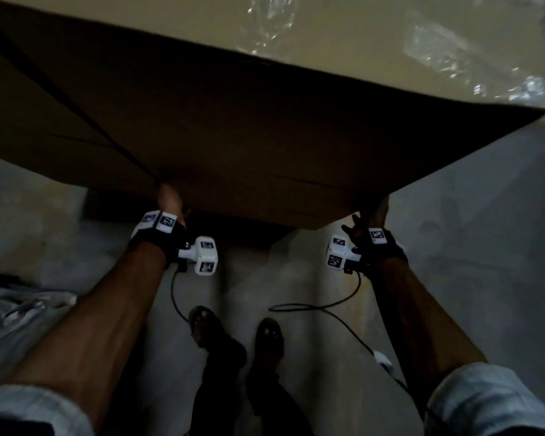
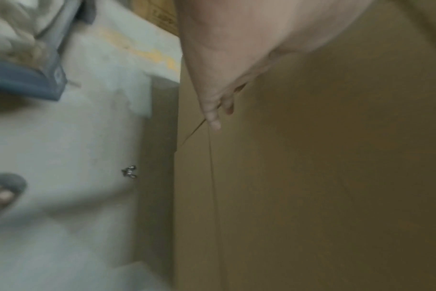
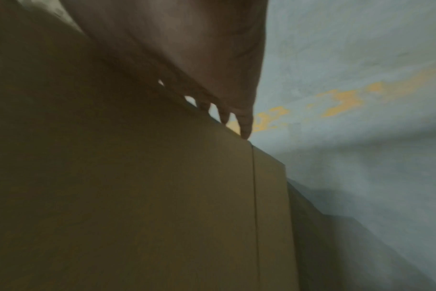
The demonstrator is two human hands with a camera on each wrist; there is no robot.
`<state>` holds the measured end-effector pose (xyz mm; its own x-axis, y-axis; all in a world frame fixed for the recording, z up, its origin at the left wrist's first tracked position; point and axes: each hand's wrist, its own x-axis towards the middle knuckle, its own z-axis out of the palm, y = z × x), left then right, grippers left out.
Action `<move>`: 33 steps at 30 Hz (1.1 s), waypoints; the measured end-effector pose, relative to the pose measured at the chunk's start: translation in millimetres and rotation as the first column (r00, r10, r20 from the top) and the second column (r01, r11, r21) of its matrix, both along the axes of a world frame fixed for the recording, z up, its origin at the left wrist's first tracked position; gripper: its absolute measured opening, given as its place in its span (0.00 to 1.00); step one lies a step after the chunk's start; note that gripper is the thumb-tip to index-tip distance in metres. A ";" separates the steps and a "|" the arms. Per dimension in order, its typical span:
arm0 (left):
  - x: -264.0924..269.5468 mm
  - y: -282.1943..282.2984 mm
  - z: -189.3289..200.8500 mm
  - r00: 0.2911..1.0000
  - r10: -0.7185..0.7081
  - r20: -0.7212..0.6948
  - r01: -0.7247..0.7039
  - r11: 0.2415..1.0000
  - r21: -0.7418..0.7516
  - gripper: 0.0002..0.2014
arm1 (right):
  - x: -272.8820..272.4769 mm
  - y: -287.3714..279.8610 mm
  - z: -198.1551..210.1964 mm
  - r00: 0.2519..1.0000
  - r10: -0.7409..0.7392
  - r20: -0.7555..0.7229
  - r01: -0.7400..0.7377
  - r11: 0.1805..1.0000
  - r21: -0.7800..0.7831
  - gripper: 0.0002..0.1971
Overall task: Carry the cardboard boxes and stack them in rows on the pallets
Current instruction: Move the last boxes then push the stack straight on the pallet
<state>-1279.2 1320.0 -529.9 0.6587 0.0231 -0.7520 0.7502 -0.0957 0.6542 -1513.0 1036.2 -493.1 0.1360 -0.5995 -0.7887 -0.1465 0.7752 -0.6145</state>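
A large brown cardboard box [image 1: 233, 136] fills the upper half of the head view, held off the floor in front of me. My left hand [image 1: 170, 196] is at its near lower left corner. In the left wrist view the left hand [image 2: 219, 110] lies flat on the box face [image 2: 311, 177] with straight fingers. My right hand [image 1: 372, 212] supports the near lower right corner. In the right wrist view its straight fingers [image 3: 244, 122] lie along the box edge [image 3: 112, 196]. The underside of the box is hidden.
A plastic-wrapped stack of cardboard [image 1: 390, 42] stands just beyond the box. A blue pallet [image 2: 25, 82] with crumpled plastic [image 1: 13, 306] lies to my left. My sandalled feet [image 1: 205, 325] stand on grey concrete floor [image 3: 361, 177] with yellow paint marks [image 3: 344, 100]. Wrist cables [image 1: 312, 306] hang below.
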 end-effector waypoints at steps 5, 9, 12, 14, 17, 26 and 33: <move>-76.2 -19.7 53.7 0.866 -0.500 0.005 0.493 0.855 0.158 0.15 | -16.4 30.8 69.5 0.993 0.115 0.010 -0.115 0.993 -0.017 0.37; -135.1 -29.3 121.7 0.573 -0.802 0.170 0.788 0.596 0.152 0.15 | -30.8 51.8 144.9 0.980 0.196 0.018 -0.195 0.979 -0.057 0.32; -165.3 -26.9 179.5 0.406 -0.887 0.219 0.876 0.446 0.183 0.17 | -47.1 69.1 192.1 0.961 0.277 -0.011 -0.276 0.950 -0.144 0.27; -181.0 -21.4 212.9 0.293 -0.918 0.265 0.912 0.352 0.210 0.17 | -61.2 83.5 218.0 0.932 0.351 -0.086 -0.361 0.916 -0.175 0.28; -199.3 -10.9 262.6 0.108 -0.928 0.357 0.934 0.218 0.284 0.17 | -87.3 107.0 253.2 0.854 0.471 -0.221 -0.515 0.825 -0.231 0.36; -247.8 -69.4 367.6 -0.091 -0.747 0.659 0.873 0.258 0.413 0.15 | -154.9 103.0 331.2 0.698 0.491 -0.521 -0.714 0.417 -0.563 0.32; -304.9 -205.3 374.3 -0.071 -0.709 0.702 0.906 0.248 0.342 0.16 | -196.7 -20.2 342.0 0.767 0.396 -0.505 -0.641 0.437 -0.631 0.33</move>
<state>-1584.1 1114.7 -155.6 0.2875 -0.9578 0.0001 -0.4126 -0.1237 0.9025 -1709.7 1016.0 -151.1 0.5117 -0.8451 -0.1551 -0.5912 -0.2154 -0.7772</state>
